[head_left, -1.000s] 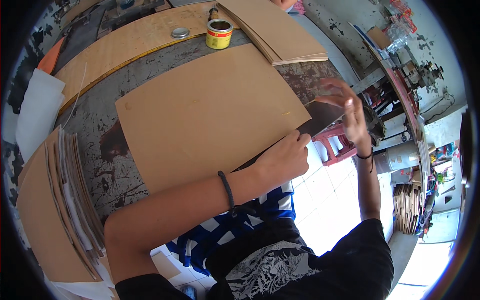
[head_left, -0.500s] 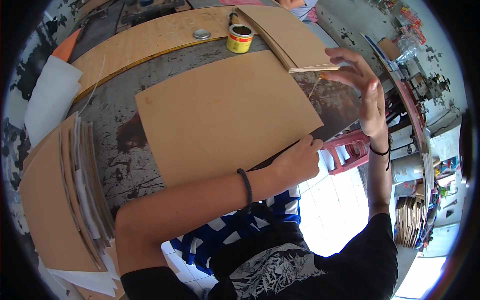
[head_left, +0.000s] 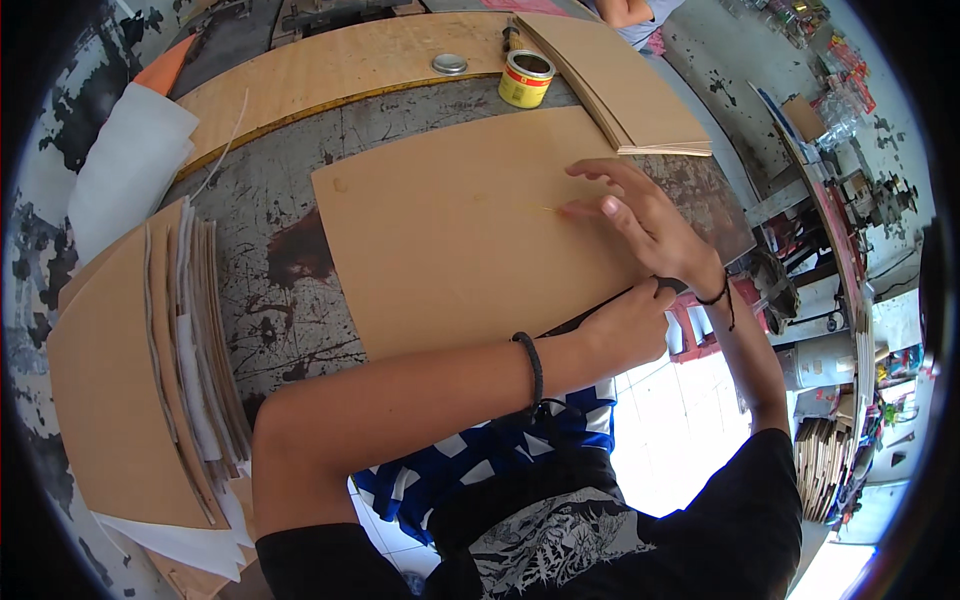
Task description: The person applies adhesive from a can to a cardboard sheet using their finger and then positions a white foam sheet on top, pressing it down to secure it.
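A large brown cardboard sheet (head_left: 460,240) lies flat on the scratched dark table, with a faint stain near its far left corner. At its near right edge my left hand (head_left: 628,322) is closed, fingers curled at the sheet's edge; what lies under them is partly hidden. Over the right part of the sheet is my right hand (head_left: 650,220), fingers apart, with a yellowish smear of something sticky by a fingertip. Beyond the sheet stands an open yellow tin (head_left: 526,88), dark inside. Its round metal lid (head_left: 450,64) rests on a wooden board.
Stacked cardboard sheets (head_left: 620,85) lie at the far right of the table. To the left are upright layered boards (head_left: 120,370) and a white foam roll (head_left: 130,170). A red plastic stool (head_left: 690,335) stands below the right edge. Another person's arm (head_left: 625,12) shows at the back.
My right hand has come down and left, from above the table's right side to over the sheet; the thin yellowish strand below its fingertip no longer shows. My left hand stays at the edge.
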Demonstrator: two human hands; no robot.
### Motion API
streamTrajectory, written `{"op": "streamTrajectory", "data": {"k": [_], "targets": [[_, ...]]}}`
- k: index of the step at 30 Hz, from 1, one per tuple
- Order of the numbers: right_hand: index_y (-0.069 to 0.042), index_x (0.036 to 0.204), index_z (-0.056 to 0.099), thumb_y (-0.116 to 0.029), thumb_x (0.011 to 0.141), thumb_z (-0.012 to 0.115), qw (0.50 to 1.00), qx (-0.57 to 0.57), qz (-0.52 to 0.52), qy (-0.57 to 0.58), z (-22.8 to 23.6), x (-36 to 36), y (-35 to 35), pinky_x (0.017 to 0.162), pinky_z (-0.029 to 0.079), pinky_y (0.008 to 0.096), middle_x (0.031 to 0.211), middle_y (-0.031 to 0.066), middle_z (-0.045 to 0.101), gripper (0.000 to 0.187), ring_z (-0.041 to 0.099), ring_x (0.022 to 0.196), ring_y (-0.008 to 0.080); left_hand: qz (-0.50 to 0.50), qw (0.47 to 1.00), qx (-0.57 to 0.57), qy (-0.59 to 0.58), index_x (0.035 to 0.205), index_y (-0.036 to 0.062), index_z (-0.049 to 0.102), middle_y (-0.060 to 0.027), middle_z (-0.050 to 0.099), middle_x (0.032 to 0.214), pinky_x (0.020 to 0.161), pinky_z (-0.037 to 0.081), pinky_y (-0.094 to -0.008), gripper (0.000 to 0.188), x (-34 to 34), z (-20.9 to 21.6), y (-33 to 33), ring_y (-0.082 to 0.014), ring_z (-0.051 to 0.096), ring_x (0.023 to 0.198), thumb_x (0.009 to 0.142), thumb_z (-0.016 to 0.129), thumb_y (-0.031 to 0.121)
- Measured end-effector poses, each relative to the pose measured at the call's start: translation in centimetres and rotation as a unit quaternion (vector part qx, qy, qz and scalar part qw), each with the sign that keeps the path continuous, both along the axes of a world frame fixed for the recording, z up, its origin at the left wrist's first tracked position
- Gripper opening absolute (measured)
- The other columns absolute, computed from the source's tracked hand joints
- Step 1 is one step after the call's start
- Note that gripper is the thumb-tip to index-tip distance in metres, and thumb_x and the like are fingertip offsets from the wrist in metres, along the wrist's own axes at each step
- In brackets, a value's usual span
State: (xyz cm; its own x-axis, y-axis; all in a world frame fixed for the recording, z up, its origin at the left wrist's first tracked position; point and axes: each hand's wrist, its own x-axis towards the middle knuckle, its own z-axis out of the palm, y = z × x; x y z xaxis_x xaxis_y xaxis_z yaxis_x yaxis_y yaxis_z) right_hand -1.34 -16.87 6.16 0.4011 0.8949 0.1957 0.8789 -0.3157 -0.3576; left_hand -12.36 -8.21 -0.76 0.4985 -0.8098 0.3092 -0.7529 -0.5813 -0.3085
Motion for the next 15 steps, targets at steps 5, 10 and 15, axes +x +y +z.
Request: {"op": "streamTrajectory", "data": {"k": [5,10,15], "targets": [[-0.006,0.117,0.073,-0.041,0.106,0.038,0.999,0.008,-0.033,0.006,0.0,-0.4,-3.2,0.108,0.04,0.0446,0.135,0.0159,0.054,0.05,0.052,0.122,0.0324,-0.018,1.0,-0.01,0.011,0.081,0.0183,0.078,0.0064,0.067,0.086,0.087,0.04,-0.0332,0.013,0.4,-0.3,-0.2,-0.0182,0.052,0.103,0.082,0.066,0.024],[-0.005,0.116,0.074,-0.042,0.106,0.036,0.998,0.028,-0.056,0.008,-0.7,-0.2,-6.1,0.106,0.043,0.0445,0.135,0.016,0.054,0.054,0.053,0.121,0.0326,-0.025,0.998,-0.031,0.043,0.077,0.0156,0.076,0.0034,0.067,0.084,0.082,0.041,-0.0321,0.013,0.6,-0.2,-0.3,-0.0196,0.053,0.101,0.08,0.066,0.022],[-0.005,0.117,0.074,-0.042,0.106,0.034,0.997,0.031,-0.069,0.004,-1.1,-0.3,-8.6,0.104,0.044,0.0444,0.135,0.0165,0.054,0.055,0.054,0.119,0.0324,-0.037,0.997,-0.033,0.06,0.073,0.0152,0.075,0.0028,0.067,0.081,0.08,0.041,-0.0316,0.014,0.8,-0.2,-0.6,-0.0192,0.053,0.096,0.08,0.065,0.02]]}}
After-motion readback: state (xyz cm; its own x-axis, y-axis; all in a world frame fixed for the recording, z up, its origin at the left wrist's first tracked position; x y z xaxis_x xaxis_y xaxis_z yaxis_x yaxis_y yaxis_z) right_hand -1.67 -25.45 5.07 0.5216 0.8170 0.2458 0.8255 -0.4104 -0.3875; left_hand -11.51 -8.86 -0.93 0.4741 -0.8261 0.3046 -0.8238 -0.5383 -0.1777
